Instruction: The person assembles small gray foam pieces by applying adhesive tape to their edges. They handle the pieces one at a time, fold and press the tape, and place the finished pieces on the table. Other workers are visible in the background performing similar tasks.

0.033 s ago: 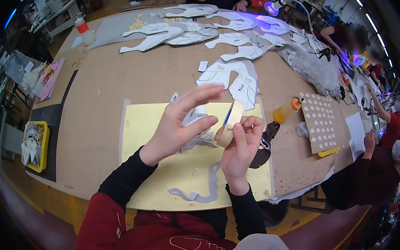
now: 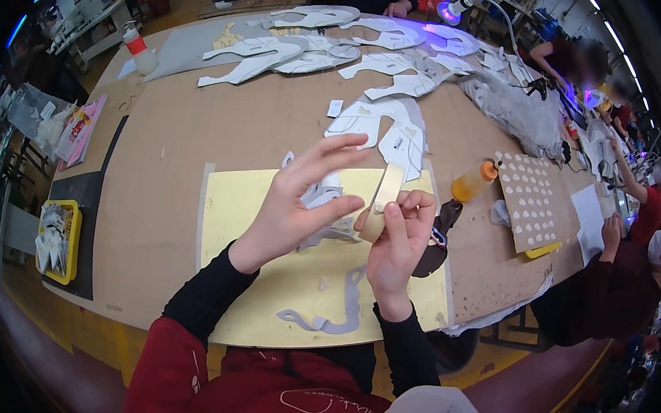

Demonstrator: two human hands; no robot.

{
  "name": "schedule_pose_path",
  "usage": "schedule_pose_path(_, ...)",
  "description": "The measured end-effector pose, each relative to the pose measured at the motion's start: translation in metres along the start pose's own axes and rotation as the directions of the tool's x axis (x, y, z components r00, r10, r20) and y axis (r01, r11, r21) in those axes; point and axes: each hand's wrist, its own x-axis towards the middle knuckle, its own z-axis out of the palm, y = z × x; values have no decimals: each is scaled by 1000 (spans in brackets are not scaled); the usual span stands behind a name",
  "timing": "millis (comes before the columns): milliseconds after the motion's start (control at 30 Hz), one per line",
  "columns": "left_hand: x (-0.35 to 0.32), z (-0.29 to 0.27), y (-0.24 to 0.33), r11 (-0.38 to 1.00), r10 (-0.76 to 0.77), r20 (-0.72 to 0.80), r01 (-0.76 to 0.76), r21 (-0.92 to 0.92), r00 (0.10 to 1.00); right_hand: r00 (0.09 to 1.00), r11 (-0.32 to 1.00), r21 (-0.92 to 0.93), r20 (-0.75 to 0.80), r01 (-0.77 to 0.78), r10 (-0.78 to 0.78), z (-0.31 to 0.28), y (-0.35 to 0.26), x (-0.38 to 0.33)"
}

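A roll of cream masking tape point(image 2: 388, 189) stands on edge in my right hand point(image 2: 398, 257), pinched between thumb and fingers. Just left of the roll, my left hand point(image 2: 288, 206) hovers with thumb and fingers apart and nothing visible between them. Both hands are above a pale yellow sheet point(image 2: 235, 276) on the table. Grey-white cut pieces point(image 2: 335, 234) lie partly hidden behind my left hand. A curved grey strip point(image 2: 348, 310) rests on the sheet nearer to me.
White shaped pieces point(image 2: 366, 122) spread across the table's far side. At right are an orange bottle point(image 2: 474, 183), a dark object point(image 2: 430, 259) and a board with pale dots point(image 2: 528, 202). A yellow tray point(image 2: 76, 234) sits at left. Co-workers are at the far and right sides.
My left hand has shifted very slightly, its fingers tilting a little. The right hand and the tape roll stay in place.
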Motion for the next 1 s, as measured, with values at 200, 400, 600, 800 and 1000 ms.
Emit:
schedule_pose_path(200, -5, 3, 2, 902, 104, 124, -147, 406, 987, 998, 991, -125, 34, 56, -52, 3, -1, 0)
schedule_pose_path(400, -12, 7, 5, 936, -1, 24, -7, 352, 1000, 1000, 973, -230, 0, 21, -21, 6, 4, -2)
schedule_pose_path(600, -10, 2, 5, 961, -265, 57, 259, 94, 963, 999, 981, -195, 52, 10, 0, 1, 5, -3)
schedule_pose_path(800, -6, 1, 10, 970, -157, 96, 135, 203, 983, 998, 984, -175, 44, -39, 47, 6, 1, -1)
schedule_pose_path(1000, -9, -4, 26, 847, 127, 25, -122, 518, 992, 995, 986, -164, 96, 1, 15, 4, -4, 1)
